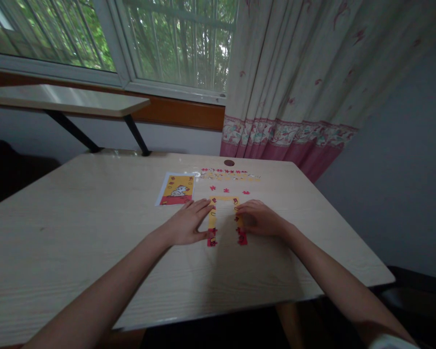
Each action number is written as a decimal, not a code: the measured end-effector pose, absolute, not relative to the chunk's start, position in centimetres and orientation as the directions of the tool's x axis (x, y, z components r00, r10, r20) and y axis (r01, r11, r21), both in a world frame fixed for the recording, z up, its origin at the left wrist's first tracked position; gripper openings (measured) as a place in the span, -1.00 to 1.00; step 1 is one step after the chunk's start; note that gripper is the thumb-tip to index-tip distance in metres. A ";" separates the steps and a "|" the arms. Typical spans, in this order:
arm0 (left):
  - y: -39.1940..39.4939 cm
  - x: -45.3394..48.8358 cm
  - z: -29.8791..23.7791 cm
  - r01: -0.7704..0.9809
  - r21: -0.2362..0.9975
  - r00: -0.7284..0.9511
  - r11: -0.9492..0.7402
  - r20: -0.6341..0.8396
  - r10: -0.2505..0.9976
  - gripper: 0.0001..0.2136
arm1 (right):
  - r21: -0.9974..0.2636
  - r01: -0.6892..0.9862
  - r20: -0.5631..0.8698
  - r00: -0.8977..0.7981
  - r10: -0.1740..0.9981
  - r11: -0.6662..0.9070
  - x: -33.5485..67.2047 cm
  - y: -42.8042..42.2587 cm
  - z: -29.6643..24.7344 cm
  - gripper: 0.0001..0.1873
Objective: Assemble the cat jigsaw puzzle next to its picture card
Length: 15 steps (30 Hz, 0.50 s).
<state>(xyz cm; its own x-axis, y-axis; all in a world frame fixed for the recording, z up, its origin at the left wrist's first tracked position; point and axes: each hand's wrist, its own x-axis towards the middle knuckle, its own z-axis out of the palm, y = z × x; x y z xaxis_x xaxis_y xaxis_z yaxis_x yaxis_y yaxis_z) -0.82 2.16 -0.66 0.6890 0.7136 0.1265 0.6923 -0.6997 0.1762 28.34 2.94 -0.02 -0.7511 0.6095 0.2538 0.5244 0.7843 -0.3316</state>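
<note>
View: I look through the head camera, forward and down over a pale wooden tabletop (105,223).
Puzzle border: I see it on the tabletop between the two hands, joined along the top and down both sides, its near side open; yellow above, red at the two near ends.
Left hand: I have the left hand (189,223) at the left side of the puzzle border (225,198), fingertips at its upper part, thumb on the red near end.
Left grip: spread wide, thumb well apart from the fingers, resting on the pieces and not closed around any.
Right hand: I have the right hand (265,220) at the right side, fingers bent, fingertips on the yellow strip.
Right grip: partly curled; I cannot tell whether it pinches a piece, as the hand hides its underside.
Loose red pieces: three loose red pieces (226,190) lie apart from one another just beyond the border's top.
Rows of pieces: farther off, rows of pieces (231,171) in red, yellow and white, too small for me to read.
Picture sheet: a picture sheet (178,189) showing a white cat lies beyond the left hand, left of the border.
Far edge: a round hole (229,163) sits near the curtain (287,82).
</note>
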 end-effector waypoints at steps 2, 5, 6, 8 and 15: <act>2.2 -0.8 -0.7 0.686 0.182 0.692 -0.704 0.134 0.709 -0.33 | -0.337 0.525 0.254 -0.748 0.613 0.781 28.3 2.9 0.1 -0.59; 2.3 -0.9 -0.9 0.672 0.196 0.702 -0.715 0.140 0.698 -0.32 | -0.349 0.522 0.257 -0.745 0.615 0.778 28.2 2.9 0.2 -0.59; 2.3 -0.9 -1.0 0.666 0.201 0.705 -0.718 0.144 0.694 -0.32 | -0.353 0.521 0.255 -0.746 0.616 0.777 28.2 2.9 0.3 -0.60; 2.4 -0.9 -1.1 0.658 0.213 0.708 -0.723 0.152 0.689 -0.32 | -0.358 0.522 0.250 -0.745 0.618 0.774 28.2 2.9 0.3 -0.60; 2.4 -0.9 -1.2 0.655 0.230 0.710 -0.720 0.139 0.690 -0.31 | -0.361 0.529 0.244 -0.742 0.625 0.768 28.3 3.0 -0.1 -0.58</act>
<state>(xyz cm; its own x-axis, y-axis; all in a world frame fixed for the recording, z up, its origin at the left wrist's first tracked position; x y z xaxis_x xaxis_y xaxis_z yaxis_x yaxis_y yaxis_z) -0.91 2.38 -1.15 0.7099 0.6904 0.1390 0.6551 -0.7198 0.2298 28.30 3.04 -0.07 -0.7416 0.6250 0.2438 0.5290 0.7682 -0.3606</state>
